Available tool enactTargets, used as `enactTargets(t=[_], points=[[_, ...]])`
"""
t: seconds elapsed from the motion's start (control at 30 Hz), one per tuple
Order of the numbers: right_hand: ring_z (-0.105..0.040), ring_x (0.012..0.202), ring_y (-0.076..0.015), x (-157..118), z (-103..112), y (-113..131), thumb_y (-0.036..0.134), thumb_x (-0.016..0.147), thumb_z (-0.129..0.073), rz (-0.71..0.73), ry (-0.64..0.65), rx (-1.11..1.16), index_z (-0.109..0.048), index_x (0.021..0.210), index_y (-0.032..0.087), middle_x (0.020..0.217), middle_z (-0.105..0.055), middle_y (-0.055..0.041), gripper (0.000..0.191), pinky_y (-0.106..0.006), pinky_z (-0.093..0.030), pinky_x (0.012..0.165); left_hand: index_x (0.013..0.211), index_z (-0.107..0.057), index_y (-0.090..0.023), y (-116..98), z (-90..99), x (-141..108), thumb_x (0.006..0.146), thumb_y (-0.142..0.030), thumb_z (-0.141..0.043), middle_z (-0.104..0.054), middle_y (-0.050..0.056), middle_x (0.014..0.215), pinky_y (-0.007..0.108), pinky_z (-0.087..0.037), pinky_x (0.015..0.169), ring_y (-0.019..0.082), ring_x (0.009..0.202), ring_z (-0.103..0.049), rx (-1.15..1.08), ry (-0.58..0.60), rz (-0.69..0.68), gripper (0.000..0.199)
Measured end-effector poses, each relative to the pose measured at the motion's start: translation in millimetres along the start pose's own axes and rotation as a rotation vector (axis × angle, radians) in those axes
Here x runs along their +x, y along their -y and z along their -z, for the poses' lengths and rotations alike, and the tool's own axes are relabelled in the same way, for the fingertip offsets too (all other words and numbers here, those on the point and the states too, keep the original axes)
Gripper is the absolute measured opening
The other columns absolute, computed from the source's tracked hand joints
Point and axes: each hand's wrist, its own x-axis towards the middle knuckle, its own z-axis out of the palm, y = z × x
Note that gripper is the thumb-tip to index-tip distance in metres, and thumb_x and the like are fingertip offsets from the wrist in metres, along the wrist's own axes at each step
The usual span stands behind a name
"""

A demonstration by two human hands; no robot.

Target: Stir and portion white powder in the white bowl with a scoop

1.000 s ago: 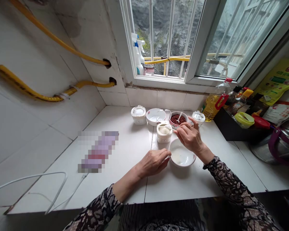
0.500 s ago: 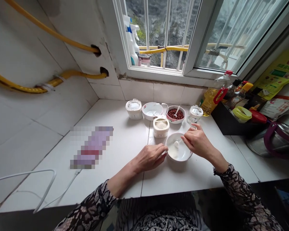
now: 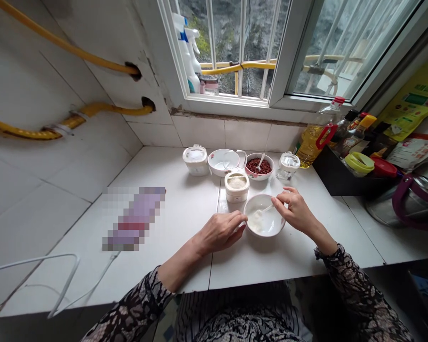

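My right hand (image 3: 295, 210) pinches the handle of a small white spoon (image 3: 267, 209), whose head dips into white powder (image 3: 255, 221). The powder lies at the left side of a white bowl (image 3: 275, 228) on the counter. At the bowl's left rim, the thumb and fingers of my left hand (image 3: 224, 232) grip the edge. Just behind the bowl stands an uncovered cream container (image 3: 237, 195) with pale granular contents. Farther back is a bowl of dark red beans (image 3: 258, 166) with a white spoon in it.
Along the back stand a lidded white container (image 3: 196, 164), a white bowl (image 3: 219, 161) with a clear lid and a glass jar (image 3: 288, 167). To the right are an oil bottle (image 3: 312, 142), a black condiment box (image 3: 330, 178) and a metal kettle (image 3: 385, 204). A blurred purple object (image 3: 137, 216) lies left.
The spoon's head has dropped lower and left into the powder, its handle now showing more. My right hand has shifted slightly right. The left hand stays at the rim; the view moved a little.
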Motion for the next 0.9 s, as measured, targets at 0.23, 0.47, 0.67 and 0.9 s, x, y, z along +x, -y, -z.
enactTargets(t=[0.23,0.47,0.67,0.9], points=[[-0.045,0.052,-0.0112,-2.7,2.7,-7.6,0.039,0.097,-0.043,-0.090,-0.028,0.127,-0.043,0.053,0.020,0.050,-0.046,0.0047,0.048,-0.039,-0.046,0.097,0.107,-0.046,-0.016,0.5,-0.5,-0.2,0.099,-0.018,-0.037,-0.063,0.003,0.083,0.022,-0.045,0.049,0.012,0.064,-0.060,0.013,0.000,0.000,0.012],[-0.042,0.049,-0.0101,-6.8,-2.8,-6.1,0.030,0.096,-0.044,-0.010,-0.093,-0.042,-0.041,0.054,0.020,0.048,-0.045,0.0060,0.043,-0.040,-0.041,0.097,0.106,-0.046,-0.017,0.2,-0.5,-0.7,0.099,-0.017,-0.037,-0.062,0.002,0.081,0.022,-0.044,0.049,0.012,0.063,-0.059,0.013,0.005,0.002,0.012],[-0.043,0.050,-0.0104,-5.7,-6.9,-0.8,0.024,0.096,-0.046,0.093,-0.128,-0.182,-0.043,0.055,0.020,0.049,-0.049,0.0058,0.042,-0.038,-0.038,0.097,0.105,-0.046,-0.017,-0.6,-0.5,0.2,0.099,-0.017,-0.037,-0.061,0.001,0.078,0.022,-0.043,0.048,0.012,0.061,-0.058,0.017,-0.011,0.000,0.011],[-0.044,0.049,-0.0106,-0.7,-20.5,2.8,0.023,0.095,-0.046,0.106,-0.078,-0.164,-0.044,0.055,0.020,0.047,-0.049,0.0062,0.041,-0.038,-0.038,0.096,0.105,-0.048,-0.017,-0.8,-0.2,0.2,0.099,-0.018,-0.037,-0.062,0.002,0.080,0.022,-0.045,0.049,0.012,0.063,-0.060,0.008,0.003,0.013,0.012]])
